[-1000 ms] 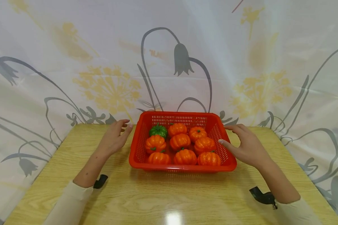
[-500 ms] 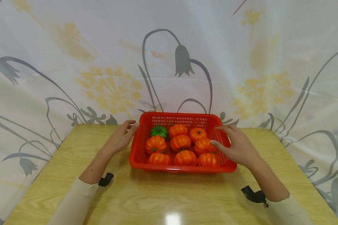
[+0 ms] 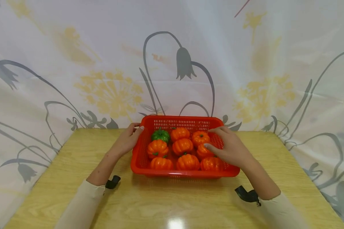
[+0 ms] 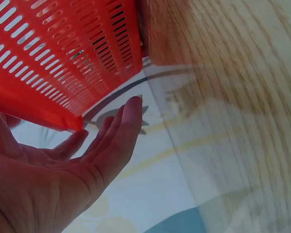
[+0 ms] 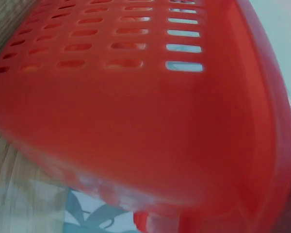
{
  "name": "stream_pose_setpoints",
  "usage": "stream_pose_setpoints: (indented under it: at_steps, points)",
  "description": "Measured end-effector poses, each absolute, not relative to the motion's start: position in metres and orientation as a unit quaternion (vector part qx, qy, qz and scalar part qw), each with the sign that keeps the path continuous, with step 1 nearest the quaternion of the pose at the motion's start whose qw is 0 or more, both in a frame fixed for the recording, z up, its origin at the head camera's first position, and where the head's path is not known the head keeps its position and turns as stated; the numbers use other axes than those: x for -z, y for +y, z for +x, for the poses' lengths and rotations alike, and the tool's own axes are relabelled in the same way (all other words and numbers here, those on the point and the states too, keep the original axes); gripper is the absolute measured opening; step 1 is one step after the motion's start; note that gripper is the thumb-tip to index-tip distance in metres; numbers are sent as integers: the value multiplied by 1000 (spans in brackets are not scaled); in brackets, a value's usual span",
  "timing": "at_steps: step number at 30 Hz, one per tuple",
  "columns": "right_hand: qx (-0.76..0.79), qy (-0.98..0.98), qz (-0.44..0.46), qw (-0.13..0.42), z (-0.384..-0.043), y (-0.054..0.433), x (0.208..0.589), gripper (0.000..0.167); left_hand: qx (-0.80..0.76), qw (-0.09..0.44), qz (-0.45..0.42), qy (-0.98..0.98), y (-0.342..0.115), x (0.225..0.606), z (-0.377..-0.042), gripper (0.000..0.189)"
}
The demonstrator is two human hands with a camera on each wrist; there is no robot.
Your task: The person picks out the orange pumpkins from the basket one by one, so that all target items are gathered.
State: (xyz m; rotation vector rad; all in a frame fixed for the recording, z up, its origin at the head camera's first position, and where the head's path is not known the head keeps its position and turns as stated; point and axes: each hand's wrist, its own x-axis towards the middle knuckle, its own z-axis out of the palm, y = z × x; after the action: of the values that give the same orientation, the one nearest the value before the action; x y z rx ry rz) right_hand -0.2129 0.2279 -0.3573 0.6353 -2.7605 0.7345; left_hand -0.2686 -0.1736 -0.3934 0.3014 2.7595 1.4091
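A red plastic basket (image 3: 186, 173) with slotted walls stands on the table, holding several orange pumpkins (image 3: 182, 147) and a green pumpkin (image 3: 161, 136) at its back left. My left hand (image 3: 129, 140) is at the basket's left rim, thumb tip right at the edge; the left wrist view has its fingers (image 4: 128, 121) extended below and outside the rim. Over the basket's right side reaches my right hand (image 3: 232, 148), thumb and fingers spread apart. Its thumb overlaps an orange pumpkin (image 3: 202, 153) in the head view. The right wrist view is filled by the basket wall (image 5: 136, 111), with that hand's fingers hidden.
The wooden table (image 3: 149, 203) extends in front of the basket and to both sides. A patterned curtain (image 3: 109, 47) with flower drawings hangs right behind the table and along its sides. Black wrist mounts (image 3: 113, 182) stick out below both forearms.
My left hand has moved right, up to the basket's left rim. My right hand has moved left, from beside the right rim to over the pumpkins. The basket and pumpkins stay in place.
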Motion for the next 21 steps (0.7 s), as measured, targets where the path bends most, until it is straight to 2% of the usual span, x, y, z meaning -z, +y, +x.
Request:
stream_pose_setpoints:
  at_steps: [8, 21]
  points:
    - [-241, -945, 210, 76, -217, 220, 361, 54, -469, 40, 87, 878, -170, 394, -268, 54]
    - [-143, -972, 183, 38, -221, 204, 357, 58, -516, 59, 100, 848, -168, 394, -270, 52]
